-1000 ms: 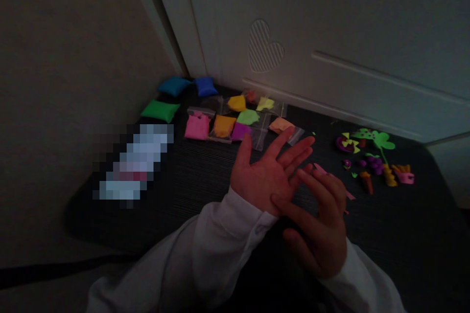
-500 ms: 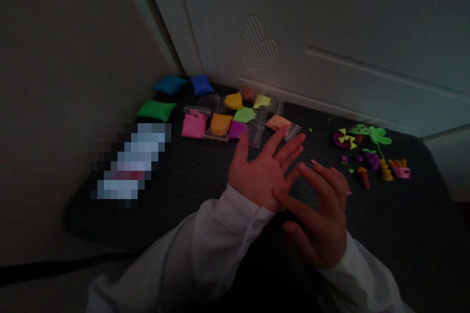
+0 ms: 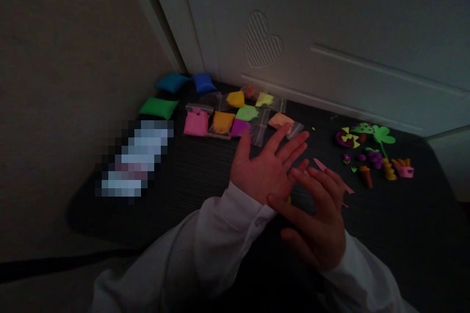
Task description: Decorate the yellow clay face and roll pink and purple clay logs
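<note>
L hand [image 3: 260,173] was palm up above the dark table [image 3: 194,171], fingers spread, thumb out to the side. R hand [image 3: 321,215] was next to it, back up, fingers bent & slightly apart, thumb clear of index; index tip sat at heel of L palm, couldn't tell if pressing or just over it. Yellow bit [image 3: 289,200] showed btwn the hands, mostly hidden, shape unclear. Pink strip [image 3: 320,164] lay on table just beyond R hand, partly covered by it. Peach bag [image 3: 281,121] was just past L fingertips in view, w/ pink bag [image 3: 196,123] & orange bag [image 3: 222,122] further L. Green packet [image 3: 159,107] lay back L. At far R: brown cone [image 3: 366,177], purple cluster [image 3: 375,158], pink cup [image 3: 405,171] w/ yellowish sticks, all near each other.
</note>
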Demonstrator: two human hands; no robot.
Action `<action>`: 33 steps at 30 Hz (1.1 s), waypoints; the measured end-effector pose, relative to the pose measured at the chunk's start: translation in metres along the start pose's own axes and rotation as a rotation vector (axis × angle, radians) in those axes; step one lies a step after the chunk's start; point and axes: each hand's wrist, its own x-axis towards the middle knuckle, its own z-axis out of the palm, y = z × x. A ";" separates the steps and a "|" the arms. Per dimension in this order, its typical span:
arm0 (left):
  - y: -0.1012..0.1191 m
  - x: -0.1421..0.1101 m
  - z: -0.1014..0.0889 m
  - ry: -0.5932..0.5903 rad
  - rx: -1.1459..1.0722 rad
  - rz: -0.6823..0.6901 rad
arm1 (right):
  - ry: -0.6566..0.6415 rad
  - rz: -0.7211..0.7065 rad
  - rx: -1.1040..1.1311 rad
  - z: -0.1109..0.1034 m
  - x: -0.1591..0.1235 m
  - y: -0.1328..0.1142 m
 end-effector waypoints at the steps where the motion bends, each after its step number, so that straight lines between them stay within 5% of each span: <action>1: 0.000 0.000 0.000 -0.001 0.002 -0.003 | -0.001 0.011 -0.017 0.000 0.000 0.001; 33: 0.000 -0.001 0.001 -0.024 -0.002 0.008 | 0.043 0.014 -0.101 -0.001 0.000 -0.001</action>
